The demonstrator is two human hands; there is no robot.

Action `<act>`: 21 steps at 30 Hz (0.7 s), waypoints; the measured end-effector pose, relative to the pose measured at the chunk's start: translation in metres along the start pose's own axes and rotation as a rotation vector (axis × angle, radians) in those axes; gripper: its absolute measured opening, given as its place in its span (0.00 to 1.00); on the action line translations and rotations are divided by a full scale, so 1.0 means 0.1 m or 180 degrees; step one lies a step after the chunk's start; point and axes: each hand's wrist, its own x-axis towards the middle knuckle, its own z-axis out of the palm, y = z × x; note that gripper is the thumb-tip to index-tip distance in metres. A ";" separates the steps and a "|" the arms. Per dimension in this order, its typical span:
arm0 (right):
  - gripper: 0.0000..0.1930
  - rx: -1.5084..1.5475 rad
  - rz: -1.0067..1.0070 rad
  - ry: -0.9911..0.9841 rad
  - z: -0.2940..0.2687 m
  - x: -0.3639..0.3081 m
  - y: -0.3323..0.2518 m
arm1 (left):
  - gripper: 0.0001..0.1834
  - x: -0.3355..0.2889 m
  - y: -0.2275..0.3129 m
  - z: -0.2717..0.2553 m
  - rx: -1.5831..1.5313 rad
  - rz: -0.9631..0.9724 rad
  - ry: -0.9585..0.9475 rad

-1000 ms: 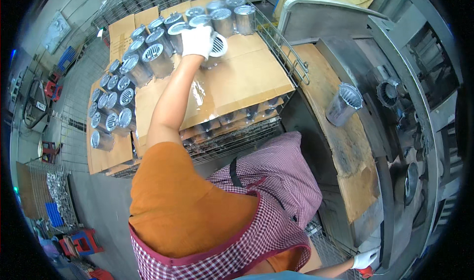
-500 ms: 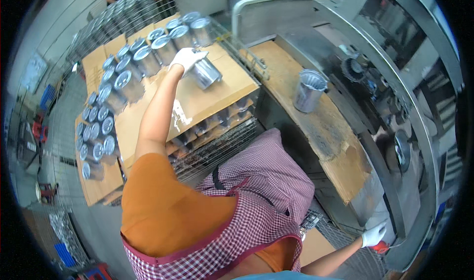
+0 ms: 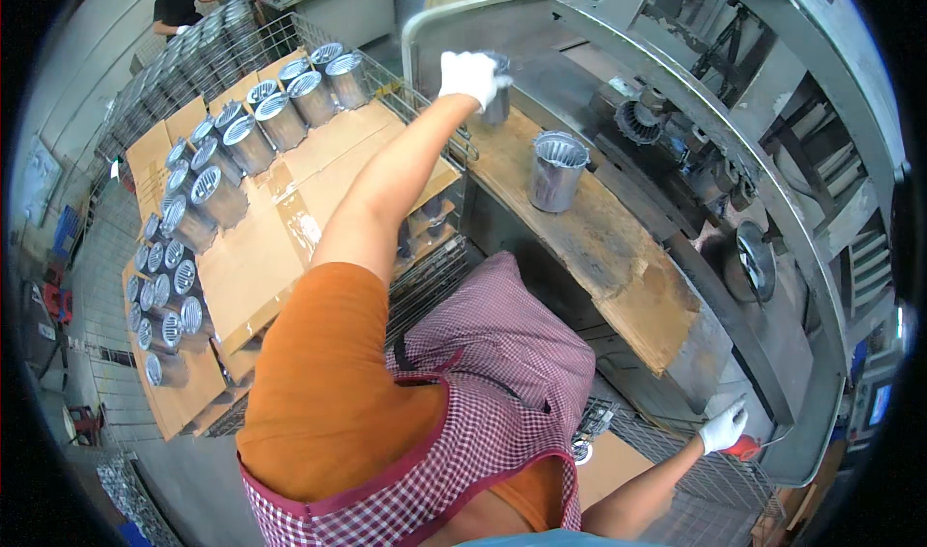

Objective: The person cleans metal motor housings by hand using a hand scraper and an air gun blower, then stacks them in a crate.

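Observation:
My left hand, in a white glove, is closed round a grey metal cup at the far end of a worn wooden board. The glove hides part of that cup. A second metal cup with a ridged rim stands upright on the board, nearer to me. Far to the lower right, my gloved right hand is beside a small red piece with a thin curved rod. Whether it grips that piece I cannot make out.
Several metal cups stand in rows on cardboard over a wire cage at left. A metal press and its curved frame fill the right side. At the far left, another person stands by stacked cups.
My left hand has carried the cup rightward from the cardboard to the wooden board. My view has shifted; my right hand stays beside the red piece.

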 end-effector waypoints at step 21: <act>0.26 -0.0241 0.0071 -0.0302 0.29 0.41 0.67 | 0.14 -0.90 0.85 1.48 -0.1357 0.0081 0.0229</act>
